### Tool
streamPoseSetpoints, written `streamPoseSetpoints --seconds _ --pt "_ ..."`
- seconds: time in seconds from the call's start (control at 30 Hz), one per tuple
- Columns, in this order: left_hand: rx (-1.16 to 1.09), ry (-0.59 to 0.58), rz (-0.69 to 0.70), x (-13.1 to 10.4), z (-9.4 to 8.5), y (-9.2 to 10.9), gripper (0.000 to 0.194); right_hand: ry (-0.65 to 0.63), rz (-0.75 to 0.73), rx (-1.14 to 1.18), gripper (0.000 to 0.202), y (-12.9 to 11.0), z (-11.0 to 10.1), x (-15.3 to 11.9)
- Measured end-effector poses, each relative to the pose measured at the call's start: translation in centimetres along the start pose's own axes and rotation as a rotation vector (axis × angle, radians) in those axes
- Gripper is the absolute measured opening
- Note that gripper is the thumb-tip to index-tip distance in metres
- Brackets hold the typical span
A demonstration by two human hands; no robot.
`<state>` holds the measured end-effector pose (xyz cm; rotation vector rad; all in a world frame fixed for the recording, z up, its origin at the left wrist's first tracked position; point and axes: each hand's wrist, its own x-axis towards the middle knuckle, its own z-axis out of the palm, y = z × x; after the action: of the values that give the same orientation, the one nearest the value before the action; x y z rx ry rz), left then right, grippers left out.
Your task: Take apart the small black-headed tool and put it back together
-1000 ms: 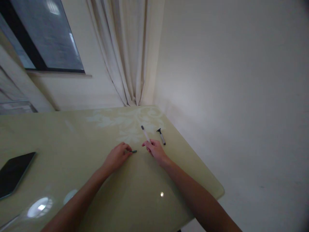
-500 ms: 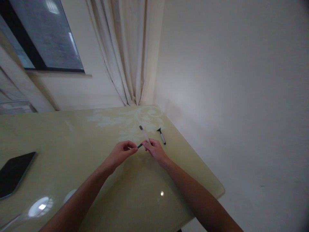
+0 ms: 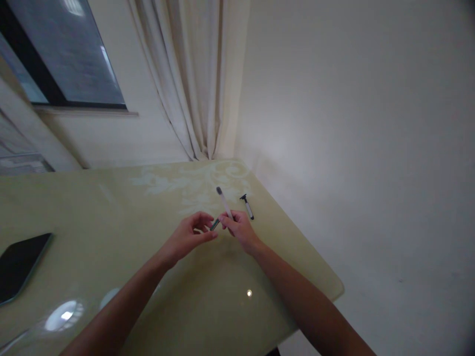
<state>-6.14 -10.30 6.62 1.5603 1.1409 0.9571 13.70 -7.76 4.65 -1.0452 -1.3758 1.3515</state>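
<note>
Evidently two items are already taken up: the left hand (image 3: 187,232), thumb and fingers parted, curls about a small dark stick (image 3: 214,224), its grip unclear, while the right hand (image 3: 240,230) pinches a toothbrush (image 3: 224,201) and seems to meet the stick's tip. Beyond, a razor (image 3: 248,207) lies untouched on the table (image 3: 200,306).

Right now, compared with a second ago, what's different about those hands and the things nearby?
The left hand has moved rightward, bringing the small dark stick up to the fingers of the right hand. The left fingers have parted around it; whether they still touch it is unclear. The right hand still holds the toothbrush. The razor and dark tablet stayed put.
</note>
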Motion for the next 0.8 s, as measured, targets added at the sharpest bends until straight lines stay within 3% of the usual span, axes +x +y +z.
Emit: streamPoseSetpoints --seconds 0.07,0.23,0.53,0.67,0.8 --pt "0.054 -0.028 0.061 0.0 -0.4 0.0 0.049 -0.037 0.035 0.033 0.033 0.0 0.0 0.0" --pt "0.164 -0.054 0.179 0.0 -0.6 0.0 0.045 -0.108 0.121 0.137 0.037 -0.3 0.1 -0.2" --pt "0.372 0.129 0.335 -0.4 0.3 0.4 0.04 -0.153 0.17 0.22 0.049 -0.5 0.6 -0.5" --pt "0.529 0.166 0.447 -0.6 0.2 0.0 0.037 -0.214 0.137 0.181 0.038 -1.0 0.7 -0.9" --pt "0.702 0.171 0.494 -0.9 0.5 -0.3 0.031 -0.186 0.041 0.045 0.03 -1.2 0.8 -1.1"
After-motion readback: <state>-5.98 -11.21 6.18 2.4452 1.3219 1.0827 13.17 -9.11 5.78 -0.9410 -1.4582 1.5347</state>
